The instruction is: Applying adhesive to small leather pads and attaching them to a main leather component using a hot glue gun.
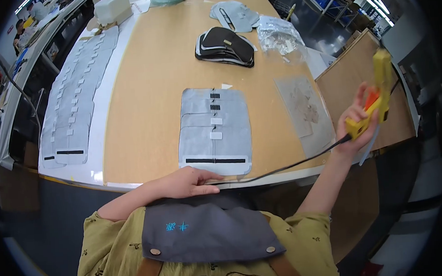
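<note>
My right hand [354, 123] is wrapped round a yellow hot glue gun [382, 82] with an orange trigger, raised over the table's right side. From its grip a black cord [283, 171] runs left along the table's front edge. My left hand [189, 181] lies at that edge with thumb and forefinger apart; the cord's end passes between them. Just beyond it a grey fabric panel [196, 139] lies flat. Down its middle run small white tabs, two black patches and thin wires; a black strip crosses its near end.
Long grey panels [85, 102] with white tabs lie at left. Farther back are a stack of black pads [224, 45], grey fabric pieces [234, 13] and a clear plastic bag [279, 34]. A stained sheet [304, 108] and a brown board [363, 80] are on the right.
</note>
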